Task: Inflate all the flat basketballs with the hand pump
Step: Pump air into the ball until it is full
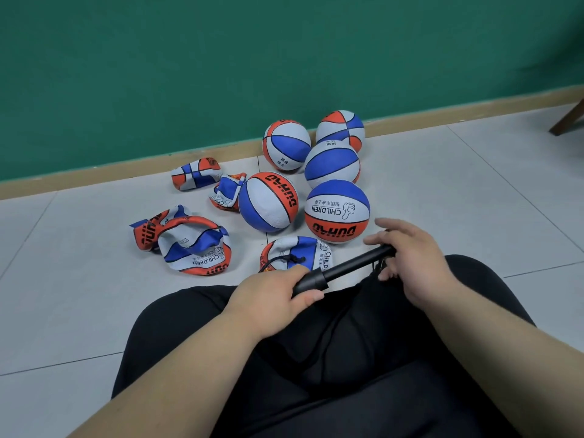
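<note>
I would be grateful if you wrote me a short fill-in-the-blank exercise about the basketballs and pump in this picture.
1. ____ basketballs on the floor are round and inflated.
2. The left hand and right hand hold a hand pump coloured ____.
3. The wall behind the balls is ____.
Missing words: five; black; green.

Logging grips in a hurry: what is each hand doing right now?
Left hand: closed around the pump barrel.
Right hand: holding the pump's handle end.
</note>
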